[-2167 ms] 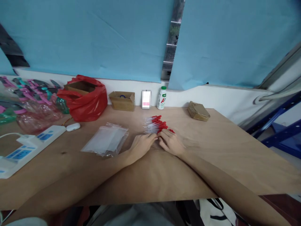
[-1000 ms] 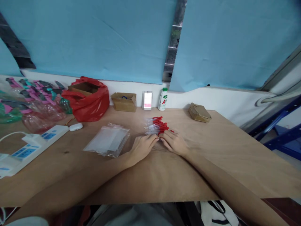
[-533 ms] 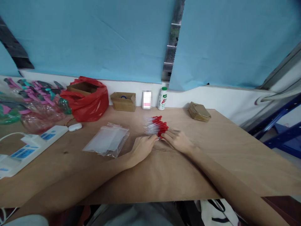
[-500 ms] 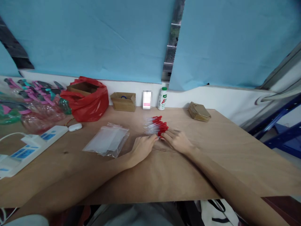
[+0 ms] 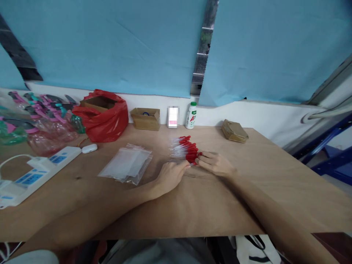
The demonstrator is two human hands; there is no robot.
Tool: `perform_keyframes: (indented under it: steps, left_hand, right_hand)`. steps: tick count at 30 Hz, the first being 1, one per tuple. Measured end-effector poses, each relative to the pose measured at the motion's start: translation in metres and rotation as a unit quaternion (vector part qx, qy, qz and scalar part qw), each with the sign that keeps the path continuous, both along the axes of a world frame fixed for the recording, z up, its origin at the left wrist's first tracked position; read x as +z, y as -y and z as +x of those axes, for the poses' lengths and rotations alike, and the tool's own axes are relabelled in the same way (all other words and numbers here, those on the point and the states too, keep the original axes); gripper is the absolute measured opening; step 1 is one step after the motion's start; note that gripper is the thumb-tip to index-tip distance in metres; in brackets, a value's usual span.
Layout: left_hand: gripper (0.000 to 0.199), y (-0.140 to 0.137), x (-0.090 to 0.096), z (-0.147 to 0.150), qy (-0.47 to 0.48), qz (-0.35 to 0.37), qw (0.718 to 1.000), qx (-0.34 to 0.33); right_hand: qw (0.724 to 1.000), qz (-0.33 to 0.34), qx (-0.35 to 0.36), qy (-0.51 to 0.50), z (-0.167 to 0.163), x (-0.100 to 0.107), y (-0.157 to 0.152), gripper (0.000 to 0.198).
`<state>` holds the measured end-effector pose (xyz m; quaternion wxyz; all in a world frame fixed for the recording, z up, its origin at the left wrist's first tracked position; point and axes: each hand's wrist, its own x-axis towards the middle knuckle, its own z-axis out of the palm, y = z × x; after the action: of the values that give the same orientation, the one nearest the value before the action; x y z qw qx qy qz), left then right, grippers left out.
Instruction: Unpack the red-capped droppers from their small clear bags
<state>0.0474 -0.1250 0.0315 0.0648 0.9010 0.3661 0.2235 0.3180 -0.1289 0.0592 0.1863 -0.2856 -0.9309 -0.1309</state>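
A pile of slim red-handled tools (image 5: 192, 148) lies on the wooden table in front of me, silvery shafts pointing left. They look like small screwdrivers, but their tips are too blurred to make out. At the pile's near edge, my left hand (image 5: 172, 178) is closed, thumb and fingers pinching the shaft side of one red-handled tool (image 5: 194, 164). My right hand (image 5: 216, 164) is closed at the red end of that same tool, fingers bent together. Fingers partly hide it. Left of my left hand lie clear plastic zip bags (image 5: 126, 163) in a loose stack.
Along the wall stand a red plastic bag (image 5: 115, 121) around a carton, a small open cardboard box (image 5: 145, 121), a white bottle with green cap (image 5: 191, 116) and a brown package (image 5: 234, 131). At left are spray bottles (image 5: 52, 128) and a power strip (image 5: 66, 152).
Both hands have shifted slightly toward me and to the right along the pile's near edge. More of the nearest red handles now shows between them. The view has moved a little.
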Motion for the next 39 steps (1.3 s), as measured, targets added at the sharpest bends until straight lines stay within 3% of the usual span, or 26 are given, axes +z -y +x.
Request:
perform_keyframes:
  steps: [6,10,13,15,17,24,29,39]
  left_hand:
    - [0.04,-0.001,-0.003,0.004,0.015,-0.007,1.0,-0.01]
    - [0.038,0.0,-0.006,-0.003,0.008,-0.006,0.999,0.033]
    - [0.035,-0.001,-0.007,-0.012,-0.006,-0.003,0.997,0.073]
    - [0.032,-0.003,-0.007,-0.014,0.003,0.008,0.997,0.072]
    - [0.028,-0.007,-0.007,-0.014,0.018,0.026,0.998,0.045]
    - [0.017,-0.019,-0.012,-0.008,0.014,0.072,0.997,-0.038]
    - [0.012,-0.021,-0.014,-0.01,0.023,0.044,0.997,-0.057]
    - [0.009,-0.023,-0.019,-0.009,0.045,0.032,0.997,-0.062]
  right_hand:
    - [0.999,0.022,-0.018,0.03,0.005,0.002,0.002,0.032]
    - [0.99,0.034,-0.124,-0.063,0.021,-0.007,-0.003,0.03]
    - [0.932,0.085,-0.287,-0.202,0.04,-0.012,-0.011,0.035]
    - [0.899,0.071,-0.35,-0.254,0.046,-0.016,-0.015,0.037]
    - [0.889,0.034,-0.377,-0.258,0.045,-0.022,-0.019,0.04]
    - [0.935,-0.07,-0.305,-0.168,0.012,-0.042,-0.023,0.019]
    - [0.956,-0.059,-0.266,-0.109,0.006,-0.039,-0.021,0.021]
    - [0.964,-0.06,-0.252,-0.069,0.012,-0.038,-0.02,0.025]
